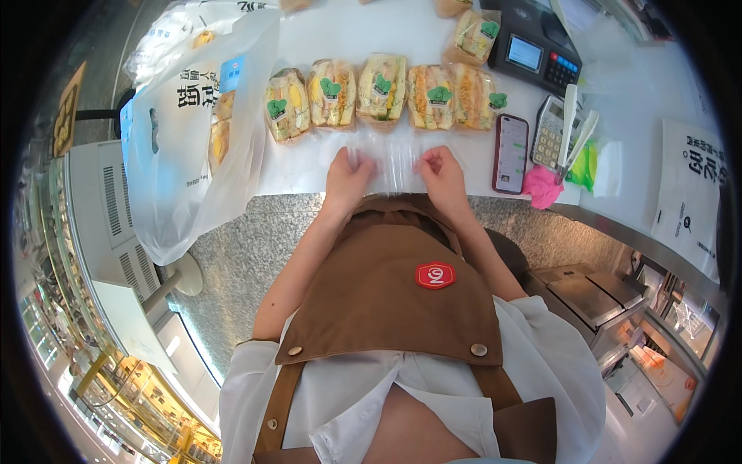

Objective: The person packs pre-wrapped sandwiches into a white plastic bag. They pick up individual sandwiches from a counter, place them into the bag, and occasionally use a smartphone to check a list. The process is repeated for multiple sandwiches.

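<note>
A clear plastic bag (pixel 397 168) is stretched over the white counter's near edge between my two hands. My left hand (pixel 349 180) pinches its left side between thumb and fingers. At its right side, my right hand (pixel 440 174) grips the plastic the same way. Just beyond lies a row of several wrapped sandwiches with green stickers, among them a middle sandwich (pixel 381 90) and a leftmost sandwich (pixel 287 107). One more wrapped sandwich (pixel 472 37) lies farther back, at the right.
A large translucent carrier bag (pixel 191 191) with packaged food hangs over the counter's left edge. To the right lie a smartphone (pixel 510 153), a calculator (pixel 548 130), tongs (pixel 574 142), a crumpled pink item (pixel 542 187) and a green one (pixel 582 165). A black keypad machine (pixel 530 49) stands behind.
</note>
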